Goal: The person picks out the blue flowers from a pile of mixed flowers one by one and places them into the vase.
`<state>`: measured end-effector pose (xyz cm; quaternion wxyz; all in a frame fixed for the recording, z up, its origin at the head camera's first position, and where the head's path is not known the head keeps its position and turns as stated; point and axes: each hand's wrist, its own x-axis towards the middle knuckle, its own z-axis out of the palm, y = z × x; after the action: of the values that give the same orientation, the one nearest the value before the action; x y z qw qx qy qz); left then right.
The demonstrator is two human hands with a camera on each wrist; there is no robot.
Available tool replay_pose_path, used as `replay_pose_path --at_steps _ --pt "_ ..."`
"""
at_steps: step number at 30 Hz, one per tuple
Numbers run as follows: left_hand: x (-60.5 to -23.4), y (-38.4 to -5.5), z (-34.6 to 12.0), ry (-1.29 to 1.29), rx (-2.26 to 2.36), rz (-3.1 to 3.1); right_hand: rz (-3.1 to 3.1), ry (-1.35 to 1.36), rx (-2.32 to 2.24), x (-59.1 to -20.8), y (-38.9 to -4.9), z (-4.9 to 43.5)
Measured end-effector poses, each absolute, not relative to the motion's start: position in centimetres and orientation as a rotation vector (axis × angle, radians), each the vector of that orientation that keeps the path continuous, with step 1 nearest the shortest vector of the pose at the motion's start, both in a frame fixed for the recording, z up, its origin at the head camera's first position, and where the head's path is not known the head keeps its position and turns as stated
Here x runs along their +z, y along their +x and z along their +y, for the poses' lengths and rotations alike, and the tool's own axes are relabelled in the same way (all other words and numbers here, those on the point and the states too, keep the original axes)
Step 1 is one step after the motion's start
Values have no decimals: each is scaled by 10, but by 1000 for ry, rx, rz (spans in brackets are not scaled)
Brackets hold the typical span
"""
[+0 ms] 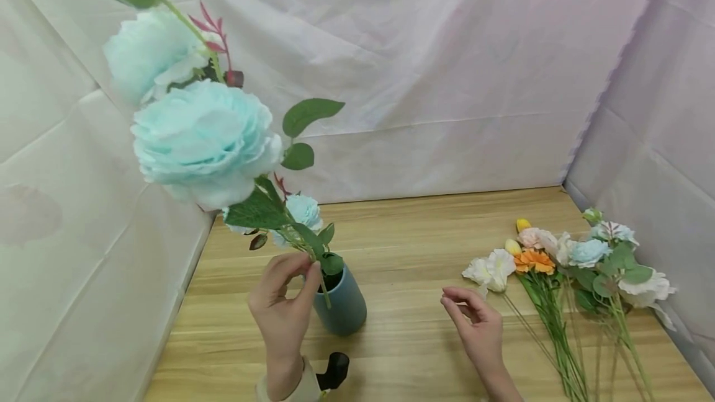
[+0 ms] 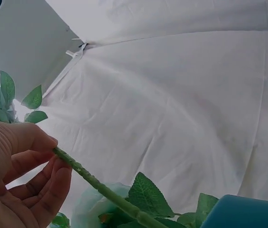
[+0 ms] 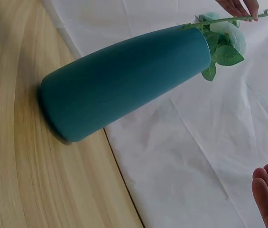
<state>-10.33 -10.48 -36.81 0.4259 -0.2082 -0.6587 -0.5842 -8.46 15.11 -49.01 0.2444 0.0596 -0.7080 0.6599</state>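
Note:
My left hand (image 1: 283,306) pinches the green stem (image 2: 100,187) of an artificial light-blue peony spray between thumb and fingertips. Its large bloom (image 1: 206,141) leans up and left in the head view. The stem's lower end shows in front of the rim of a blue-teal vase (image 1: 343,309); whether they touch I cannot tell. Upright on the table, the vase (image 3: 124,85) has other light-blue flowers (image 1: 304,211) at its mouth, partly hidden by the held spray. My right hand (image 1: 477,327) hovers right of the vase, fingers loosely bent, holding nothing.
On the table's right side lie several artificial flowers: a white one (image 1: 491,270), an orange one (image 1: 534,261), pale-blue ones (image 1: 589,253), with long stems pointing toward me. White cloth walls (image 1: 419,79) enclose the wooden table (image 1: 408,234) at the back and sides.

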Motion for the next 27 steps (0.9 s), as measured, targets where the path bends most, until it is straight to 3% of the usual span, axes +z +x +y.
replay_pose_path --at_steps 7,27 --pt "-357 -106 -104 -517 -1503 -1591 -1915 220 1764 -495 -85 159" --pt "-348 -114 -106 -518 -1525 -1440 -1942 52 1699 -500 -81 184"
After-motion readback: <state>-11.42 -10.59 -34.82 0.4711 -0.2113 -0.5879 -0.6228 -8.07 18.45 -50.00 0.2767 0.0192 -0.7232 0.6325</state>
